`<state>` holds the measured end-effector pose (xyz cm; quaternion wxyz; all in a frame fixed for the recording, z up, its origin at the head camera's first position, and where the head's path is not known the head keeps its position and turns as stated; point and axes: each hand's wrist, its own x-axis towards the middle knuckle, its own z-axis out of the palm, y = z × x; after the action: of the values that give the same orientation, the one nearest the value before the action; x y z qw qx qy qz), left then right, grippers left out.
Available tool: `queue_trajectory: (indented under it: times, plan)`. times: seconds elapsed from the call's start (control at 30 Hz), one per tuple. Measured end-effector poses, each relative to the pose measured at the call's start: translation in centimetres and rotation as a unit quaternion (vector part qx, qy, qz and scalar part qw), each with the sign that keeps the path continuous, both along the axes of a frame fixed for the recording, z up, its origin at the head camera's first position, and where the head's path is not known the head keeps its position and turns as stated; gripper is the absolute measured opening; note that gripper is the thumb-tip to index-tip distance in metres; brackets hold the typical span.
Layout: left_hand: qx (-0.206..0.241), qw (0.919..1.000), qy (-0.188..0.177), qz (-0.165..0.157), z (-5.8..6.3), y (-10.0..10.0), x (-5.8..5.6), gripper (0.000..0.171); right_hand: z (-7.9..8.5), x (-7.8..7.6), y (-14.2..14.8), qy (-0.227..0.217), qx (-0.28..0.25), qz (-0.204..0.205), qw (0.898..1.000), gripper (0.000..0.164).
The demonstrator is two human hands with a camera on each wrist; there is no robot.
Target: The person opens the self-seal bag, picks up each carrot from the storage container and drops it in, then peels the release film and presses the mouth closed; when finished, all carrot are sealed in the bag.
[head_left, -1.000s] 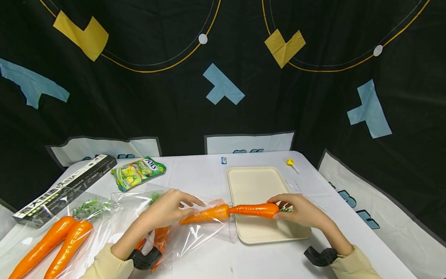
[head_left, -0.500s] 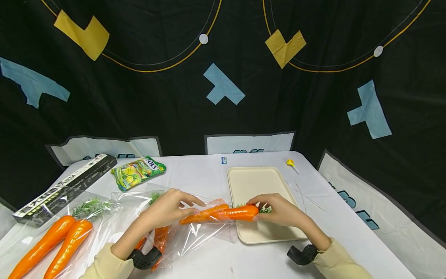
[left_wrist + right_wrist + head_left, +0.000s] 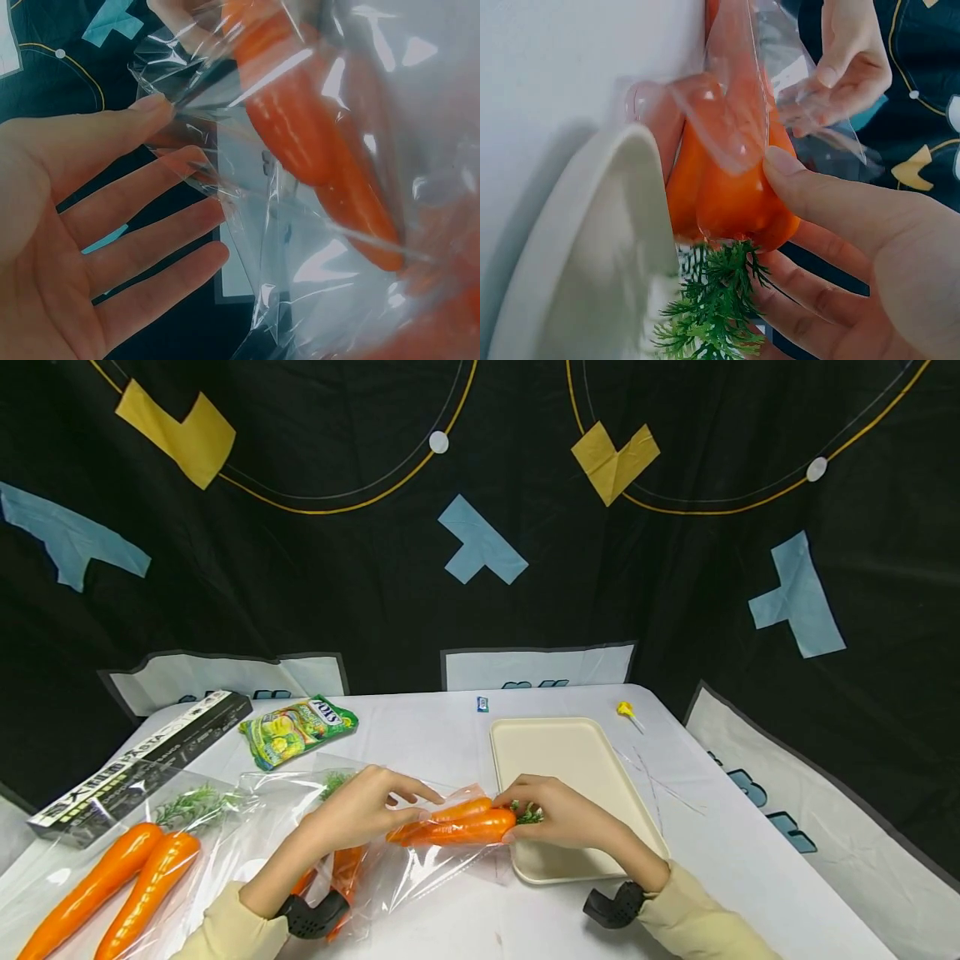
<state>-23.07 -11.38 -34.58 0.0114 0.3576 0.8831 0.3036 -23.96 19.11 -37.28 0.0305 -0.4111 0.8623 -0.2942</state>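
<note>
My left hand (image 3: 363, 810) pinches the edge of a clear plastic bag (image 3: 247, 195) between thumb and index finger, its other fingers spread in the left wrist view. My right hand (image 3: 558, 812) grips a glossy orange carrot (image 3: 461, 831) by its thick end, near the green leafy top (image 3: 712, 300). This carrot lies mostly within the bag, tip pointing left. Another carrot (image 3: 480, 807) lies right beside it, also in the bag. Plastic covers part of the carrots in the right wrist view.
A cream tray (image 3: 555, 752) stands under and behind my right hand. At left, two carrots (image 3: 123, 893) lie in another clear bag; more orange carrots (image 3: 347, 872) show below my left wrist. Behind are a black box (image 3: 150, 768), a green snack bag (image 3: 300, 731) and a yellow-headed item (image 3: 626, 710).
My right hand has moved left from over the tray, sliding its carrot into the bag alongside the other one. My left hand has stayed in place, holding the bag's edge.
</note>
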Motion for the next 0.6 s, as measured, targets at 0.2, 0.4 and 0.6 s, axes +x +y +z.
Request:
queue_trajectory:
  times: [0.2, 0.4, 0.6]
  plan:
    - [-0.004, 1.0, 0.005, 0.001, 0.0, 0.0, 0.0, 0.02, -0.3, 0.0, -0.8, -0.013, 0.001, 0.003, 1.0, 0.035]
    - [-0.005, 0.9999, 0.011, -0.008, -0.1, 0.0, -0.1, 0.02, -1.2, -0.3, -0.8, -0.029, -0.012, 0.016, 0.999, 0.036]
    - [-0.01, 0.9999, 0.007, -0.007, -0.3, -0.1, -0.1, 0.021, -1.1, -0.4, -0.4, -0.065, -0.01, 0.022, 0.998, 0.036]
